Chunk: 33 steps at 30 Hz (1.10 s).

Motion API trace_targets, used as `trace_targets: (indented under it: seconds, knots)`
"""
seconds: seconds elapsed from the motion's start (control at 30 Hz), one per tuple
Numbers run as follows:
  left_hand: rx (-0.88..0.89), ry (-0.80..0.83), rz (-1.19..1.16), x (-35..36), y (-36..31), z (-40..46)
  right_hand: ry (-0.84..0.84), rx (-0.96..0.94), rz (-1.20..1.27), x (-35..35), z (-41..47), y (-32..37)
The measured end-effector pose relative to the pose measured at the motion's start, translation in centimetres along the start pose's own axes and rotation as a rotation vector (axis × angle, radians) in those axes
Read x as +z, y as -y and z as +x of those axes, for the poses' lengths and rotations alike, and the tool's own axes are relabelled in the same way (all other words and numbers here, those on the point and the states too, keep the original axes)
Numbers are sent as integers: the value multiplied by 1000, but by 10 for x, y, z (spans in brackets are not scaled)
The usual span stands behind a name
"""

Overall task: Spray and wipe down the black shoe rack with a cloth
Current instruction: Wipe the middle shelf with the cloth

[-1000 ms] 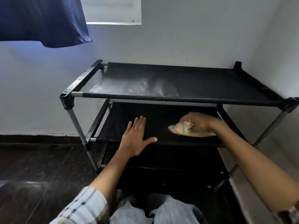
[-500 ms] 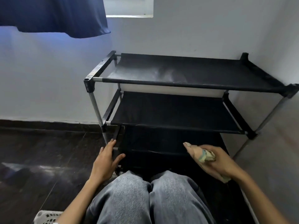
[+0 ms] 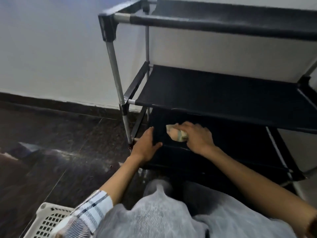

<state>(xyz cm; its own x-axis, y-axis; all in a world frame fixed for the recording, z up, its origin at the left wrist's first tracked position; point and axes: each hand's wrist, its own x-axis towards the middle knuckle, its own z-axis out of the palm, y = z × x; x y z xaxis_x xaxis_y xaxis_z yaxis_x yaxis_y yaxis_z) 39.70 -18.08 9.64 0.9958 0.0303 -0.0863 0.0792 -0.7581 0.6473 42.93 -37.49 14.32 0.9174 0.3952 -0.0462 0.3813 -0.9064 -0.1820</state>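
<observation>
Nearest you, your knees (image 3: pixel 180 219) in pale grey trousers fill the bottom of the view, with a white plastic basket (image 3: pixel 46 219) on the dark floor (image 3: pixel 51 152) at your lower left, beside your checked sleeve (image 3: pixel 91 208).

Just past your knees, your left hand (image 3: pixel 145 146) rests at the front left corner of the lowest shelf (image 3: pixel 231 152) of the shoe rack (image 3: pixel 223 97); its grip is wrapped over the shelf's edge, thumb on top and the other fingers hidden on the far side.

Just to its right, your right hand (image 3: pixel 197 136) lies on that same lowest shelf, its grip curled round a bunched beige cloth (image 3: pixel 176 133), pressing it onto the black fabric. The cloth sticks out toward your left hand but does not touch it.

Above them, the middle shelf (image 3: pixel 223 93) overhangs both hands. Higher still, the top shelf (image 3: pixel 223 19) runs across the upper edge of the view. The rack stands against a white wall (image 3: pixel 51 48) with a dark skirting strip (image 3: pixel 51 103).
</observation>
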Motion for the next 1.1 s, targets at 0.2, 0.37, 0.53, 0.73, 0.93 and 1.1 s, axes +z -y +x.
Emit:
trace_targets:
  seconds: [0.2,0.37,0.53,0.73,0.93,1.1]
  knots:
    - [-103,-71,9,13,20,38,95,-48,94,51,36,17]
    - [-209,-40,3,7,20,46,-49,-26,-90,58,61,20]
    - [-274,-13,-52,7,18,47,-69,137,-157,57,119,32]
    - [-261,-46,-141,5,15,41,187,-208,-95,38,73,26]
    - [-288,-10,-108,4,10,44,27,-173,-75,57,79,29]
    - [-337,26,-124,4,13,53,-152,-17,-151,67,145,20]
